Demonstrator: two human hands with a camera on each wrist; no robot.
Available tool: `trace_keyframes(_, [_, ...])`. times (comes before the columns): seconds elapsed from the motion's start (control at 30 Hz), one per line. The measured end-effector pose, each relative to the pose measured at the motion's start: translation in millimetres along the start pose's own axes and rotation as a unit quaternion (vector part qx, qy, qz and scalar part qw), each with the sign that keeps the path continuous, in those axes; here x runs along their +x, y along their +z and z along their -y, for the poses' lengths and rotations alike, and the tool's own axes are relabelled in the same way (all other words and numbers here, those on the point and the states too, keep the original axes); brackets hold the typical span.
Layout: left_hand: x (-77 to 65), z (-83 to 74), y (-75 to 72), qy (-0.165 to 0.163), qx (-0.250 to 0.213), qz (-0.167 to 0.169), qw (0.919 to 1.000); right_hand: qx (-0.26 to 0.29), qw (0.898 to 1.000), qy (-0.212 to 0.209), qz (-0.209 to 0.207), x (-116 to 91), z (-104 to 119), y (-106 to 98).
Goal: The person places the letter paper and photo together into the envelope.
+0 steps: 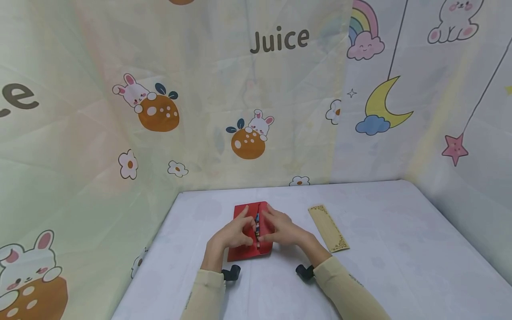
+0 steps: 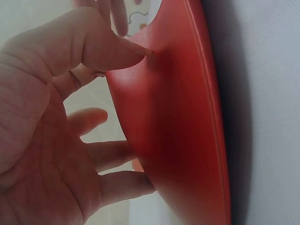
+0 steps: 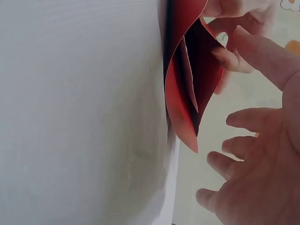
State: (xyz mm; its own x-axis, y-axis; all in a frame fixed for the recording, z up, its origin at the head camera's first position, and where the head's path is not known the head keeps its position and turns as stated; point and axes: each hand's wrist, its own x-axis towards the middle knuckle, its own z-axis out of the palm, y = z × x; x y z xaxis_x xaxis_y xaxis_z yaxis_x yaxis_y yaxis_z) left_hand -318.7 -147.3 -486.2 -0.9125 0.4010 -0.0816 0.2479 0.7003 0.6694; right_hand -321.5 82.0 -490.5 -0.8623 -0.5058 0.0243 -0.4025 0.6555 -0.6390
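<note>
While its mouth gapes lengthwise between 2 panels, a red, rectangular, smooth paper-like envelope (image 1: 242, 253) sits on the table, nearer the far left corner than the far right one. A narrow, multicoloured strip (image 1: 258, 224), blue at its upper end, shows in the gap. The left hand (image 1: 235, 232) pinches the left panel, its thumb pressed against the red surface. The right hand (image 1: 285, 229) is at the right panel with fingers loose and spread, grasping nothing; whether its fingertips touch the panel cannot be told. Right of that hand, well in from the table's right edge, a beige, rectangular card with ornate brown borders (image 1: 329, 228) lies slanted. The white, cloth-covered table (image 1: 400, 240) meets pale fabric walls (image 1: 208, 58) printed with rabbits and oranges beyond its far edge.
</note>
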Motion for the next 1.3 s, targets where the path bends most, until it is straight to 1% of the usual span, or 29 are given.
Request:
trace_keyframes(0.07, [-0.2,0.3,0.2,-0.001,-0.001,-0.001,1.0,-0.02,1.0,0.006,-0.01,0.3,-0.8,0.0])
trace_keyframes(0.13, [-0.4,0.5,0.5,-0.002,-0.002,-0.001,1.0,-0.053,0.998,0.013,-0.026,0.8,-1.9,0.4])
trace_keyframes(0.27, [-0.5,0.6,0.7,-0.001,-0.006,-0.002,1.0,-0.132,0.989,0.035,-0.056,0.0,-2.9,0.1])
trace_keyframes(0.33, [-0.4,0.5,0.5,0.0,-0.006,-0.002,1.0,-0.15,0.986,0.042,-0.064,-1.0,-2.7,-0.8])
trace_keyframes(0.4, [-0.3,0.4,0.4,0.001,-0.005,-0.001,1.0,-0.155,0.985,0.045,-0.066,-2.3,-2.0,-2.0])
trace_keyframes(0.6, [-0.1,0.6,0.7,0.001,-0.003,-0.001,1.0,-0.147,0.986,0.048,-0.063,-3.9,-2.1,-4.5])
trace_keyframes(0.67, [0.0,0.6,0.8,0.0,-0.002,-0.002,1.0,-0.155,0.984,0.052,-0.065,-3.6,-3.2,-4.6])
trace_keyframes(0.83, [-0.1,0.4,1.0,0.001,0.0,-0.003,1.0,-0.193,0.976,0.068,-0.069,-3.8,-4.7,-5.5])
trace_keyframes(0.9, [-0.1,0.4,1.1,0.0,0.0,-0.004,1.0,-0.198,0.975,0.071,-0.075,-4.5,-4.1,-6.3])
trace_keyframes(1.07, [0.2,0.8,1.0,-0.001,0.0,-0.003,1.0,-0.198,0.974,0.074,-0.086,-6.4,-2.9,-9.6])
trace_keyframes(1.3, [0.1,1.0,0.8,-0.004,-0.005,-0.002,1.0,-0.199,0.972,0.097,-0.078,-5.8,-6.0,-13.0])
